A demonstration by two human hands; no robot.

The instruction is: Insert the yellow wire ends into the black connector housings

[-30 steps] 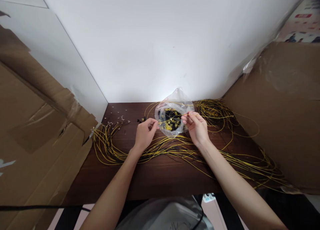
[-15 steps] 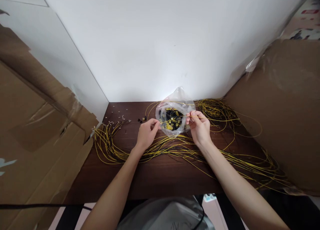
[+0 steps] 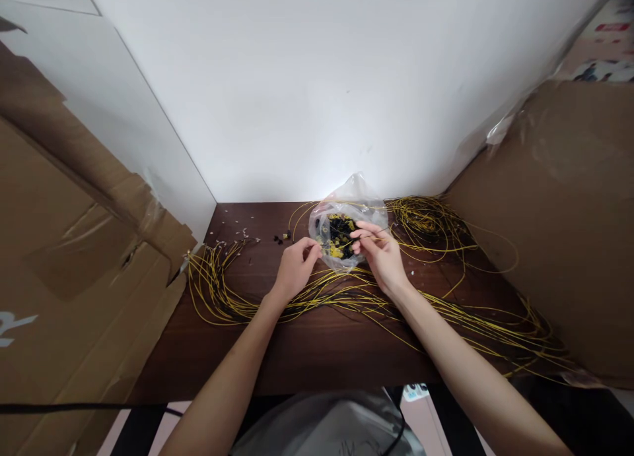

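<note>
Yellow and thin, a wire (image 3: 337,247) spans the short gap between the person's two hands, above the mouth of a clear plastic bag (image 3: 353,191). The left hand (image 3: 299,261) has its thumb and forefinger closed on the wire at the bag's left rim. The right hand (image 3: 380,254) pinches it over the bag's right side, the other fingers loosely spread. The bag stands near the middle of the far edge of the dark wooden surface (image 3: 218,357), with black and yellow pieces (image 3: 339,252) inside. A few small black parts (image 3: 279,239) lie to its left, and pale bits (image 3: 241,233) are scattered toward the far left corner. In front of the bag, a long bundle (image 3: 341,299) of yellow and black wires crosses the surface from the left edge to the near right corner, passing beneath the wrists. A tangled coil (image 3: 421,218) of similar wire rests by the far right corner. Cardboard stands along both sides, a left box (image 3: 79,258) and a right box (image 3: 555,225), and a white wall (image 3: 297,86) rises behind the far edge.
</note>
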